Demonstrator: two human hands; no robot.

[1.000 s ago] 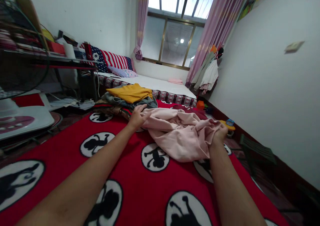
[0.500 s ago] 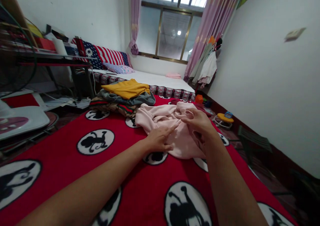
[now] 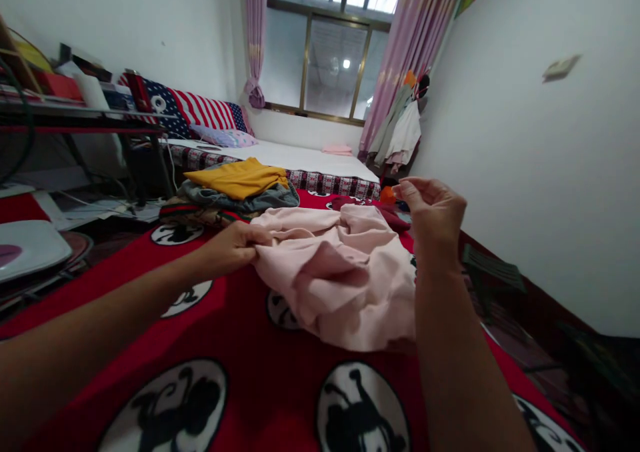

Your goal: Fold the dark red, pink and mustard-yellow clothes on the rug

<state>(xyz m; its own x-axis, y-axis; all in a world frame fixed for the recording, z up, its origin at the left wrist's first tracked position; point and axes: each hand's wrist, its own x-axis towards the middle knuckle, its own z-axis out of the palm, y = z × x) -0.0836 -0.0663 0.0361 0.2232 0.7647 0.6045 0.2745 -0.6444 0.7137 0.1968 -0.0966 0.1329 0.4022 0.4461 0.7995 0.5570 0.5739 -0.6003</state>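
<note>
A pale pink garment (image 3: pixel 345 285) lies loosely crumpled on the red blanket (image 3: pixel 250 385) with its black-and-white monkey ovals. At the garment's left edge, my left hand (image 3: pixel 233 247) is closed on a fold of it, thumb on top. My right hand (image 3: pixel 434 212) is raised above and to the right of the cloth, apart from it. Its thumb and fingers are pinched together; whatever may be between the tips is too small to make out. The garment's exact kind does not show, as it is bunched up.
Behind the garment on the left sits a clothes stack with a yellow piece (image 3: pixel 240 177) on top. A dark red cloth (image 3: pixel 395 219) lies at the blanket's far right. Beyond are a white-topped bed (image 3: pixel 290 153), a cluttered desk (image 3: pixel 90 120) and a dark chair (image 3: pixel 493 269).
My left hand has moved left and taken hold of the garment's edge. My right hand has come off the cloth and risen to the right. The garment is spread wider toward me.
</note>
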